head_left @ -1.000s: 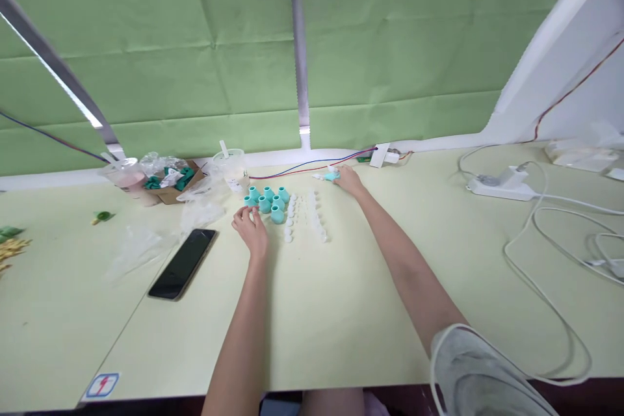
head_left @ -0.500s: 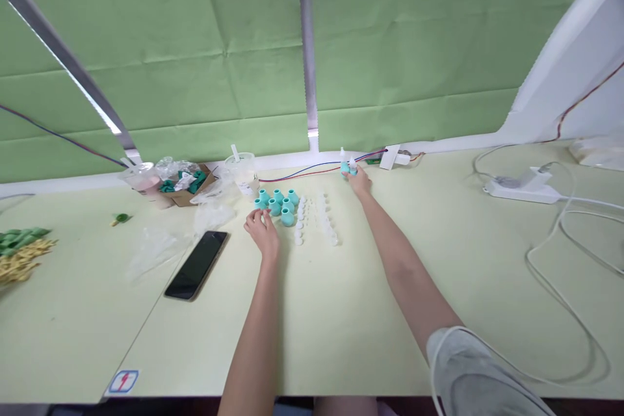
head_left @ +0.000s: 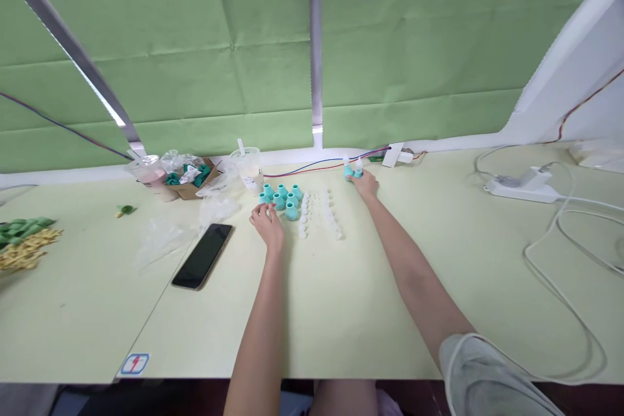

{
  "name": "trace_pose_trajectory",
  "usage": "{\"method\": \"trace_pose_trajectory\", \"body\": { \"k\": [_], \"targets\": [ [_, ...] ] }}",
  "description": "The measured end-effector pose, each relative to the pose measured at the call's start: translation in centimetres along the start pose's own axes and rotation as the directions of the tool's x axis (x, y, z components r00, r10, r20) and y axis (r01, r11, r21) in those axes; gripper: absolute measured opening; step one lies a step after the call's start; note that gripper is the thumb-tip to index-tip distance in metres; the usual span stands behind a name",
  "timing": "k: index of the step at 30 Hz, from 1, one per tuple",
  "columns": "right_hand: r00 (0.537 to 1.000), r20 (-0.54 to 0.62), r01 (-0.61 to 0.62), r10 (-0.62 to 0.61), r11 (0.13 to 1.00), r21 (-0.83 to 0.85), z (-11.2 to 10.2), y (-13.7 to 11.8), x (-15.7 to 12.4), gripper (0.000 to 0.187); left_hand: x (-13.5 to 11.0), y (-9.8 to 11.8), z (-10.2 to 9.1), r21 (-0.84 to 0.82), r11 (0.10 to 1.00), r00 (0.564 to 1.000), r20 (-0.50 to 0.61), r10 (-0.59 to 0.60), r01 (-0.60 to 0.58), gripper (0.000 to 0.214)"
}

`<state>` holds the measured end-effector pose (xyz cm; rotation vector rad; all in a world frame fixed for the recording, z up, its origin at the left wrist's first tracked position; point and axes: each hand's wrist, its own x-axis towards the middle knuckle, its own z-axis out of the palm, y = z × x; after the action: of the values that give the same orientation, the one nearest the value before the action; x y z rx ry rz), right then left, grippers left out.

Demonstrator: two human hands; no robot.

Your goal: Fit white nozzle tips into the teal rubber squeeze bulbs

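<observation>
My right hand (head_left: 365,186) is at the back of the table, its fingers closed around a small turquoise bottle (head_left: 359,173) with a whitish nozzle top. Just left of it stands a similar topped bottle (head_left: 348,171), close to my fingertips. My left hand (head_left: 266,224) rests with bent, slightly parted fingers at the front left of a group of open-necked turquoise bottles (head_left: 291,211). Whether its fingertips touch one is unclear. Right of the group lie a column of small white round pieces (head_left: 303,220), some tiny white bits, and a column of translucent pieces (head_left: 334,221).
A black phone (head_left: 203,256) lies left of my left arm. Behind it are plastic bags (head_left: 218,208), a lidded cup with a straw (head_left: 248,169), and a cardboard box (head_left: 192,191) with green scraps. Right are a power strip (head_left: 526,187) and loose white cables (head_left: 546,279).
The camera view has shifted slightly, moving the table contents right and up. My right hand stays by the two topped bottles, and my left hand remains beside the bottle group.
</observation>
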<state>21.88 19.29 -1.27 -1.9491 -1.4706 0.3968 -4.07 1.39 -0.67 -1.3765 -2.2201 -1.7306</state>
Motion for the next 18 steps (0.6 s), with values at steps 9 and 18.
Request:
{"method": "trace_pose_trajectory", "body": {
  "k": [9,18],
  "targets": [
    [0.999,-0.023,0.028,-0.028,1.000,0.002,0.2,0.8,0.1,0.040,0.0,-0.1,0.2,-0.012,1.000,1.000,0.014,0.004,-0.004,0.027],
    [0.997,0.003,0.081,-0.081,0.994,-0.071,-0.5,1.2,-0.2,0.047,0.0,-0.3,0.3,-0.030,0.999,1.000,0.013,-0.011,0.011,0.027]
  ]
}}
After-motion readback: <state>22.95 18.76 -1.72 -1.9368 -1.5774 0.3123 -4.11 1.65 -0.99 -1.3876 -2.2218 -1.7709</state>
